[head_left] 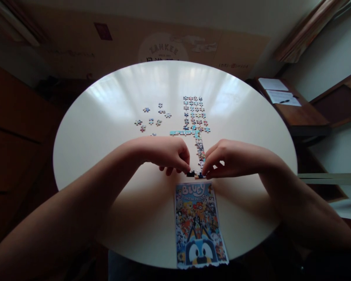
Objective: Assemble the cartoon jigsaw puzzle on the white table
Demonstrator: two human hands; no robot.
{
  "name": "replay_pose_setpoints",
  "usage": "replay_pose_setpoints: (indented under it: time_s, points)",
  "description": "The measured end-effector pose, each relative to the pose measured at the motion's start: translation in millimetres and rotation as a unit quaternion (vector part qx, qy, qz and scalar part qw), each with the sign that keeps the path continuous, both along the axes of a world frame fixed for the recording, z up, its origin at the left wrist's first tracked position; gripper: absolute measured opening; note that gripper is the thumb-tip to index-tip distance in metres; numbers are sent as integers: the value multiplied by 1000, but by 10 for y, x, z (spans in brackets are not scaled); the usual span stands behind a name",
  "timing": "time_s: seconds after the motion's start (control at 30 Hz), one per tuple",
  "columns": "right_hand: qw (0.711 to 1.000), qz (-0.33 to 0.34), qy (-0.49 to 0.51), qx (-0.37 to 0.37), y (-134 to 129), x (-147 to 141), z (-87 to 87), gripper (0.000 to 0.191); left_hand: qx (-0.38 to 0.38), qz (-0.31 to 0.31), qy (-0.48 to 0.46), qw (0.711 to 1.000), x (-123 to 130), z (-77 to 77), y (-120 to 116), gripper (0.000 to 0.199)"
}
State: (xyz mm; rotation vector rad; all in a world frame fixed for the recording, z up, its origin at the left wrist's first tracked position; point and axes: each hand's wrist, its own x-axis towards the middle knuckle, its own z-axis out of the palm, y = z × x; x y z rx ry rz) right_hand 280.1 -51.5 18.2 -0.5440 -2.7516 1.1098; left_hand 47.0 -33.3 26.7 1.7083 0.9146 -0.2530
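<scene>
Just beyond the picture sheet [201, 230], the left hand [170, 154] pinches a dark puzzle piece [190, 174]; the right hand [226, 157] is at the near end of the joined strip [199, 146], grip indeterminable. Apparent step: joining; tab alignment required.

A sheet [197, 222] lies at the table's [87, 150] near edge. Just behind it, a joined strip of puzzle pieces [199, 146] runs toward the far edge; from its far end a crosswise strip [183, 133] extends left. Rows of pieces [193, 107] lie behind that, with scattered pieces [151, 121] nearer the left edge. The left hand [171, 152] and right hand [220, 158] flank the joined strip's near end. Beyond the table's right edge, papers [283, 98] rest on a side desk [302, 119].
</scene>
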Motion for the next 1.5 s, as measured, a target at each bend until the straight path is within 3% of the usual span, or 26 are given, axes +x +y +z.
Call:
replay_pose_setpoints:
  time_s: [0.23, 0.37, 0.6, 0.83, 1.07, 1.27, 1.5]
  points:
    - [999, 20, -49, 7, -33, -77, -44, 15, 60, -41, 49, 996, 60, -39, -21, 15]
    - [999, 17, -40, 21, -28, -69, -31, 16, 125, -34, 50, 990, 81, -82, -40, 14]
    - [998, 9, -34, 43, -35, -53, -49, 25, 133, -34, 71, 988, 111, -61, -84, 16]
    - [997, 12, -67, 39, -38, -77, -47, 22, 128, -86, 126, 980, 147, 43, -85, 27]
    - [995, 11, -82, 56, -52, -84, -33, 20, 131, -92, 141, 977, 160, 69, -97, 26]
    - [995, 11, -78, 65, -62, -82, -46, 19, 197, -97, 140, 966, 156, 65, -145, 28]
    - [984, -9, -111, 136, -182, -112, 0, 19, 212, -120, 131, 961, 109, 60, -136, 24]
